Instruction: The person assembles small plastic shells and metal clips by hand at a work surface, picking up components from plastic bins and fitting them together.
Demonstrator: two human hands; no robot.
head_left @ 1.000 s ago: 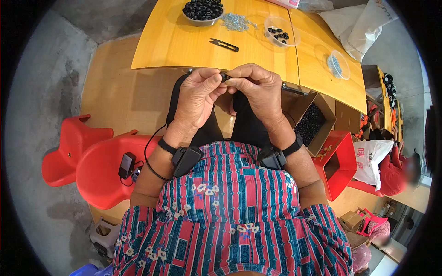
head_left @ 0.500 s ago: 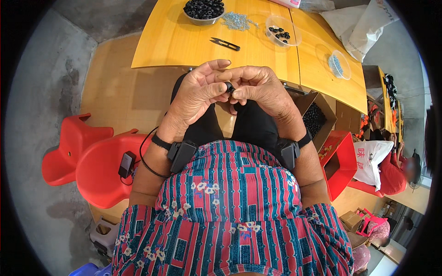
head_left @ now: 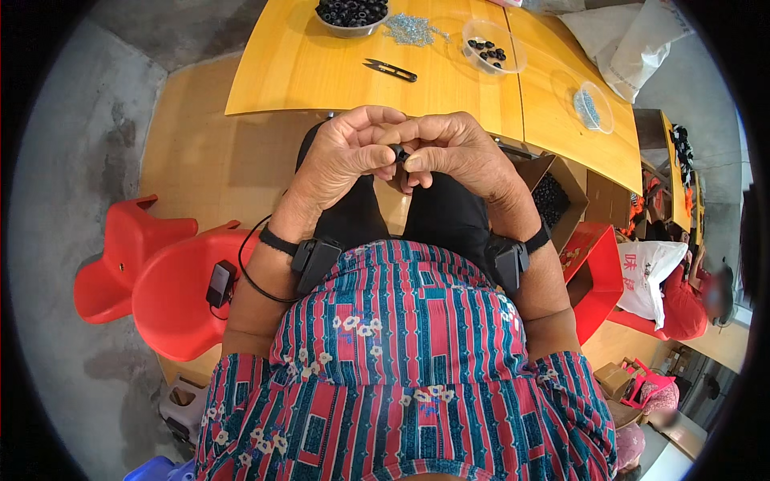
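Observation:
Above my lap, just off the table's near edge, my left hand [head_left: 346, 160] and my right hand [head_left: 461, 156] meet with fingers pinched. Between both thumbs and forefingers is a small round black piece [head_left: 399, 151], mostly covered by the fingertips. Beyond the hands, a pair of black thread snips [head_left: 391, 70] lies on the yellow table [head_left: 313, 80]. Behind it stands a bowl [head_left: 353, 32] heaped with similar black pieces, beside a loose pile of small clear-blue bits [head_left: 413, 30]. A clear tub [head_left: 517, 58] holds several black pieces.
Another clear tub [head_left: 605, 126] with pale blue bits sits at the table's right. Below the table's right side are a cardboard box [head_left: 576, 192] of black pieces and a red box [head_left: 603, 284]. Red chairs [head_left: 172, 301] stand at left, one bearing a small device [head_left: 220, 283]. A person [head_left: 682, 305] sits far right.
Both hands keep their pinch on the black piece, which has turned slightly and shows less between the fingers. The forearms have spread apart a little.

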